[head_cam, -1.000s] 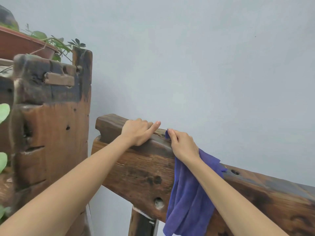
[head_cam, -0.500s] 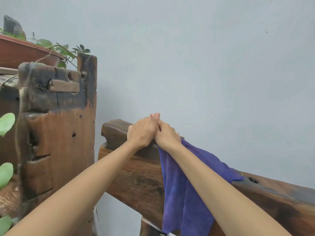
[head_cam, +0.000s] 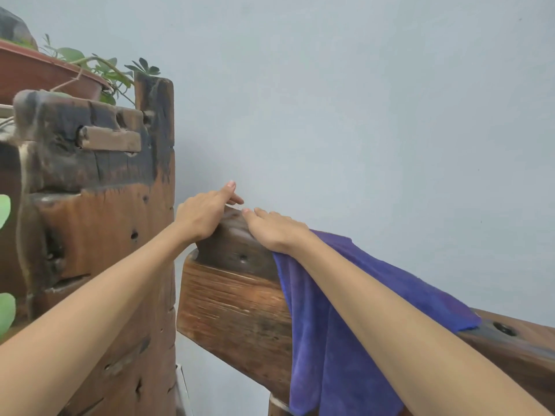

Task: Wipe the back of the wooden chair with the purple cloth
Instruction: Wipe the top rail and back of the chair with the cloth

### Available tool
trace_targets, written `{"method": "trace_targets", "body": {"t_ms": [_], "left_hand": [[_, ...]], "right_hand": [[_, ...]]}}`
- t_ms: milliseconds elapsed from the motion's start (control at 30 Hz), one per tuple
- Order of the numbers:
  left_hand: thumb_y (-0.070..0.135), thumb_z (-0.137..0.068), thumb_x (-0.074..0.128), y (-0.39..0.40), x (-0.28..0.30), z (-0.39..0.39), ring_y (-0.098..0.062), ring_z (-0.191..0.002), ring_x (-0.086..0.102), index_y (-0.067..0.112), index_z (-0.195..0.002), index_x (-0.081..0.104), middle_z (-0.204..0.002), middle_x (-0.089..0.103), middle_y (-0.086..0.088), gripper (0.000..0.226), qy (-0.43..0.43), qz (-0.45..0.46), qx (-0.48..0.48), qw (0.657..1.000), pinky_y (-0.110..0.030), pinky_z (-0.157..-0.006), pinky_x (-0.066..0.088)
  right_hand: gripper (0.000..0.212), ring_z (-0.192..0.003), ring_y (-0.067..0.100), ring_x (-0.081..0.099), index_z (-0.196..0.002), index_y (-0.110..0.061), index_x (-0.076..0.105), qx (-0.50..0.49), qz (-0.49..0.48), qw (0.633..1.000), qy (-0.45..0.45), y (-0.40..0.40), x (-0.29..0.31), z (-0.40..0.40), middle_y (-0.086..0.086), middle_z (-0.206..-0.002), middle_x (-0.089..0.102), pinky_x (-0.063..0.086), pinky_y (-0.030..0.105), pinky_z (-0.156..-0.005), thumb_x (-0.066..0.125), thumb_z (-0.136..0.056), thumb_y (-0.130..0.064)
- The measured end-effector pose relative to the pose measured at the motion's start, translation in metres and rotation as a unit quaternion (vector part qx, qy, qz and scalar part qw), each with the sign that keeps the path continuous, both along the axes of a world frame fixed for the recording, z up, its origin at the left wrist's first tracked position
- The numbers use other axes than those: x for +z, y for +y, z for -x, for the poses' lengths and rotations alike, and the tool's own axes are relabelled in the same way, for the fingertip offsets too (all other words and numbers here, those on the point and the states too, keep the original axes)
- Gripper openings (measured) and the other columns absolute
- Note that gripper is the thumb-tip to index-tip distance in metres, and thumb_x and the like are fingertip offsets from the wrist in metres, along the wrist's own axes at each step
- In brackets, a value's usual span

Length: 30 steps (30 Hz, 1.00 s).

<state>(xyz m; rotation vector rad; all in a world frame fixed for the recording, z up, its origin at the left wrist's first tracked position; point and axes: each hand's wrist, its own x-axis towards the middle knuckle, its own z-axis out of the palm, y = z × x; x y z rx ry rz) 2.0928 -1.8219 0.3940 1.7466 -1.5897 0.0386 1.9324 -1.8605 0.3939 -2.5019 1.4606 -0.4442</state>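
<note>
The wooden chair back (head_cam: 237,307) is a thick, dark, worn beam that slopes from centre to lower right. A purple cloth (head_cam: 339,340) hangs over its top edge and down its front face. My right hand (head_cam: 274,228) lies flat on the beam's top with the cloth's upper edge under the palm and wrist, fingers pointing left. My left hand (head_cam: 205,213) rests on the beam's left end, fingers spread and curled over the far side, close to my right fingertips. How the right fingers hold the cloth is hidden.
A tall, weathered wooden stand (head_cam: 99,235) rises close on the left, nearly touching the chair back. A brown planter (head_cam: 45,73) with green leaves (head_cam: 111,70) sits on top of it. A plain grey wall (head_cam: 375,115) is right behind the beam.
My right hand and the cloth have slid left along the top of the beam toward its end. My left hand has shifted left to the beam's end.
</note>
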Motion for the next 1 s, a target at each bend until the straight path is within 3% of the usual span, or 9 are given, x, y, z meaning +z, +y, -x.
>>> {"method": "trace_targets", "body": {"t_ms": [133,234,300,434,567,634,701,801,1001], "left_hand": [[0.06,-0.1,0.006,-0.003,-0.003,0.004,-0.032,-0.118,0.058,0.031,-0.111,0.076,-0.123,0.072,0.001,0.076,0.083,0.076,0.059,0.992,-0.046,-0.102,0.036],[0.047,-0.108,0.014,0.002,-0.005,0.011,-0.041,-0.115,0.056,0.02,-0.107,0.078,-0.12,0.071,-0.013,0.069,0.101,0.109,0.096,0.984,-0.044,-0.096,0.035],[0.043,-0.109,0.017,0.005,-0.003,0.014,-0.043,-0.116,0.055,0.015,-0.106,0.077,-0.122,0.069,-0.018,0.066,0.09,0.104,0.105,0.985,-0.045,-0.095,0.035],[0.044,-0.108,0.017,0.003,-0.006,0.01,-0.038,-0.112,0.058,0.022,-0.099,0.079,-0.117,0.073,-0.007,0.067,0.08,0.108,0.095,0.986,-0.043,-0.094,0.037],[0.044,-0.108,0.017,-0.003,-0.012,0.005,-0.035,-0.104,0.061,0.022,-0.095,0.08,-0.111,0.075,-0.005,0.069,0.081,0.133,0.093,0.983,-0.039,-0.087,0.037],[0.045,-0.108,0.016,-0.004,-0.013,0.005,-0.036,-0.102,0.061,0.023,-0.093,0.081,-0.11,0.076,-0.005,0.07,0.08,0.136,0.092,0.983,-0.039,-0.087,0.038],[0.046,-0.106,0.015,-0.005,-0.013,0.005,-0.035,-0.103,0.061,0.023,-0.093,0.081,-0.109,0.076,-0.004,0.071,0.08,0.133,0.088,0.984,-0.039,-0.089,0.039],[0.056,-0.096,0.011,-0.005,-0.013,0.004,-0.03,-0.11,0.062,0.026,-0.101,0.08,-0.112,0.076,0.003,0.075,0.108,0.137,0.071,0.982,-0.04,-0.094,0.038],[0.059,-0.093,0.02,-0.002,-0.017,0.002,-0.017,-0.111,0.066,0.035,-0.109,0.077,-0.118,0.074,0.009,0.064,0.266,0.182,-0.004,0.947,-0.042,-0.103,0.041]], "right_hand": [[0.118,-0.151,0.026,0.03,-0.155,-0.029,0.036,0.007,-0.046,0.998,-0.039,-0.036,0.0,-0.036,0.001,-0.162,0.037,0.02,0.052,-0.12,-0.009,-0.06,-0.083],[0.121,-0.147,0.026,0.036,-0.151,-0.029,0.043,0.0,-0.069,0.992,-0.106,-0.038,0.007,-0.057,0.002,-0.158,0.043,0.022,0.05,-0.12,-0.007,-0.056,-0.084],[0.104,-0.142,0.028,0.042,-0.144,-0.027,0.053,0.009,-0.053,0.976,-0.213,-0.017,0.021,-0.062,0.004,-0.151,0.051,0.026,0.05,-0.118,0.002,-0.073,-0.083],[0.048,-0.132,0.019,0.048,-0.119,-0.02,0.071,0.064,0.057,0.903,-0.421,0.006,0.031,-0.037,0.0,-0.133,0.064,0.033,0.042,-0.113,0.033,-0.105,-0.046],[0.035,-0.112,0.015,0.057,-0.108,-0.024,0.07,0.115,0.236,0.944,-0.197,0.031,0.016,0.038,-0.008,-0.114,0.067,0.044,0.039,-0.099,0.04,-0.1,-0.042],[0.042,-0.12,0.016,0.055,-0.125,-0.031,0.062,0.114,0.249,0.962,-0.014,0.043,0.002,0.074,-0.009,-0.128,0.063,0.043,0.038,-0.102,0.037,-0.099,-0.052],[0.064,-0.144,0.012,0.037,-0.153,-0.036,0.036,0.126,0.208,0.966,0.091,0.053,-0.012,0.095,-0.011,-0.158,0.039,0.034,0.035,-0.114,0.041,-0.096,-0.065],[0.093,-0.154,0.005,0.013,-0.161,-0.036,0.014,0.143,0.162,0.972,0.088,0.049,-0.016,0.085,-0.013,-0.168,0.016,0.022,0.032,-0.121,0.048,-0.085,-0.078],[0.101,-0.155,0.015,0.017,-0.161,-0.033,0.012,0.151,0.082,0.983,0.061,0.019,0.001,0.023,-0.002,-0.169,0.016,0.024,0.039,-0.123,0.062,-0.083,-0.071]]}}
